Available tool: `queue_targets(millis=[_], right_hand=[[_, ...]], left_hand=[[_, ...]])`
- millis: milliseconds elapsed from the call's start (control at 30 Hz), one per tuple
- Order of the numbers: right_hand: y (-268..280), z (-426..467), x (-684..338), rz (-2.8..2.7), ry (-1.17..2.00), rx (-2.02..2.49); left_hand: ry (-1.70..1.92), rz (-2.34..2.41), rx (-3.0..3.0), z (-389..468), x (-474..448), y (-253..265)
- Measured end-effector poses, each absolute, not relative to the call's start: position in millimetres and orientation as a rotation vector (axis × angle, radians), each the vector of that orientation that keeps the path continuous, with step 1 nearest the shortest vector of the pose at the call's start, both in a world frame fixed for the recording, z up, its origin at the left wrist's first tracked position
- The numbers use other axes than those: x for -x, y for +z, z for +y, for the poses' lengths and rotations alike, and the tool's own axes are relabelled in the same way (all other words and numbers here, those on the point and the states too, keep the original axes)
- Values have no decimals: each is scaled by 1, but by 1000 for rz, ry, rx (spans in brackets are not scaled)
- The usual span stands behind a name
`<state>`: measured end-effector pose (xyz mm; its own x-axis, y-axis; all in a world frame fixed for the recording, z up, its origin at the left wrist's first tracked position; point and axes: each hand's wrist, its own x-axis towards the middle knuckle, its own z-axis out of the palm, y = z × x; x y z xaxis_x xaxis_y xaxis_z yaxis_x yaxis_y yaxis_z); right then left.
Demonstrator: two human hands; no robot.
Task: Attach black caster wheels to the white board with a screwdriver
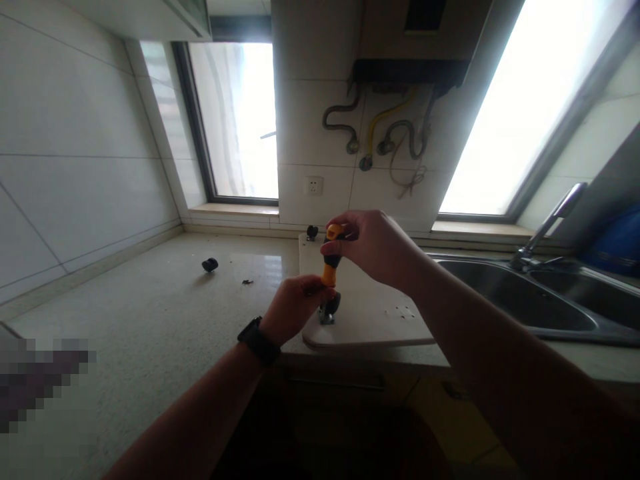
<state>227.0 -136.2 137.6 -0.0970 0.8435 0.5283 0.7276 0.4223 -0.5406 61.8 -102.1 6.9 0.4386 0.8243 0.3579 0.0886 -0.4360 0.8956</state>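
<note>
An orange-and-black screwdriver (331,261) stands almost upright over the near left corner of a white board (365,293). My right hand (373,241) is closed round the top of its handle. Lower down, the fingers of my left hand (293,305) pinch the screwdriver's bottom end. Just beneath them is a black caster wheel (332,305) with a metal plate resting on the board; the screwdriver's tip is hidden by my fingers. Another caster (312,232) sits at the board's far left corner. Small holes show in the board toward its right.
A loose caster (210,265) and a little heap of screws (247,282) lie on the speckled countertop (170,320) to the left. On the right is a double sink (520,300) with a faucet (550,223). Hoses (345,123) hang on the wall behind.
</note>
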Motion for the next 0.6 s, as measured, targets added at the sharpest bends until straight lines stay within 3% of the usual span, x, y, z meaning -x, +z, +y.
queue_targets(millis=[267, 467, 600], right_hand=[[126, -140, -223, -1809, 139, 1323], [104, -134, -228, -1783, 415, 1153], [101, -137, -229, -1694, 429, 996]], left_hand=[[1068, 757, -1865, -102, -61, 7], [1096, 705, -1823, -91, -52, 4], [1192, 734, -1842, -77, -45, -3]])
